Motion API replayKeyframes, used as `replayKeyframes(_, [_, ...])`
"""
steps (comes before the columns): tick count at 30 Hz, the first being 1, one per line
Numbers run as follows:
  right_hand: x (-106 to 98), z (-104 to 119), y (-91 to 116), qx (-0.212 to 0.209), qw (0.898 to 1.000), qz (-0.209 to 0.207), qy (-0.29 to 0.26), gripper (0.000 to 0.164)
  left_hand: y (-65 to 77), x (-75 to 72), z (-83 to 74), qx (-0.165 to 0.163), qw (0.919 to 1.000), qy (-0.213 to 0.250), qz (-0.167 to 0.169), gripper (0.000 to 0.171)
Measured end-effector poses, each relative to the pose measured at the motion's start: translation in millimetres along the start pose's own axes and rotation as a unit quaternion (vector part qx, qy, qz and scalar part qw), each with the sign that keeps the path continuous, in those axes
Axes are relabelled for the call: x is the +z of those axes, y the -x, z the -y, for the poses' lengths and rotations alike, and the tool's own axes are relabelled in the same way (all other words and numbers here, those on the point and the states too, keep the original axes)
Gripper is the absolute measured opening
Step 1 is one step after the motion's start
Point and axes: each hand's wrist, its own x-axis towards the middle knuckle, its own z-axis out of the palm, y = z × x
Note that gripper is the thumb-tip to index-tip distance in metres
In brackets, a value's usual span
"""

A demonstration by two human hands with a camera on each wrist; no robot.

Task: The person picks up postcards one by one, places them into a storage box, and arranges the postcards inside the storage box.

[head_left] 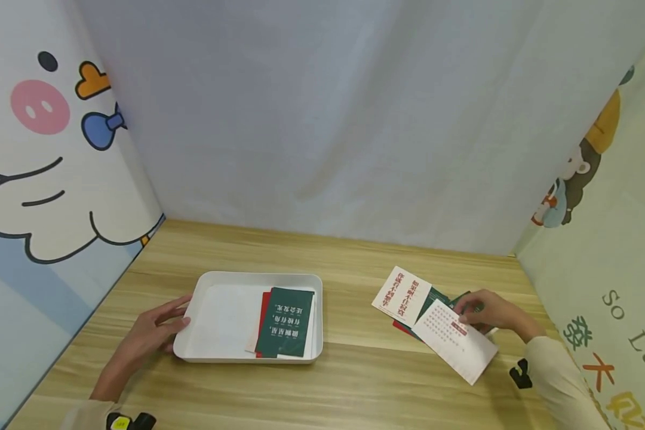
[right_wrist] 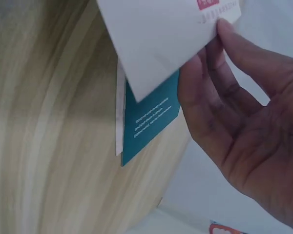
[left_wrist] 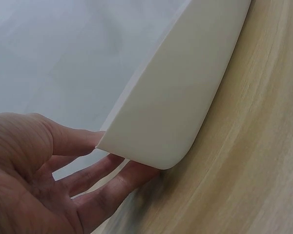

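Head view: left hand, fingers straight, touches left wall of tray; green card lies inside, right part. Right hand pinches white card over pile on table, right side.

Left wrist: fingers rest against tray corner.

Right wrist: thumb on white card, teal card beneath.

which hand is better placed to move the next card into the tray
Right, probably. The right hand already pinches the white card lying on the pile. The left hand rests against the white tray, steadying it, far from the cards.
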Motion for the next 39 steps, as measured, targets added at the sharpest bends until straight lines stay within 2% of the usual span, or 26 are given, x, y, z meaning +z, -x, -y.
replayKeyframes(9, [-3.4,-14.5,9.8,0.018,0.994,0.054,-0.089,0.026,-0.3,-0.8,-2.7,-0.009,0.9999,-0.004,0.003,0.066])
replayKeyframes(14, [-6.4,-18.6,16.5,0.015,0.989,0.063,-0.131,0.029,-1.2,-0.2,-1.2,-0.005,1.0,-0.006,0.001,0.065])
replayKeyframes(23, [-12.9,-20.4,29.9,0.005,0.982,0.078,-0.173,0.037,-1.4,-1.1,-0.5,-0.006,1.0,-0.007,0.001,0.065])
replayKeyframes(27, [-10.5,-16.3,32.2,-0.015,0.975,0.082,-0.204,0.032,-0.9,-1.2,-0.1,-0.003,1.0,-0.001,0.004,0.065])
replayKeyframes(31, [-4.5,-2.6,31.4,-0.026,0.97,0.066,-0.232,0.022,-0.5,-0.9,-0.3,-0.004,1.0,0.001,0.006,0.066])
replayKeyframes(39, [14.5,35.2,20.2,-0.03,0.956,-0.021,-0.291,0.022,-0.6,-0.9,2.1,-0.012,0.9999,0.008,0.007,0.066])
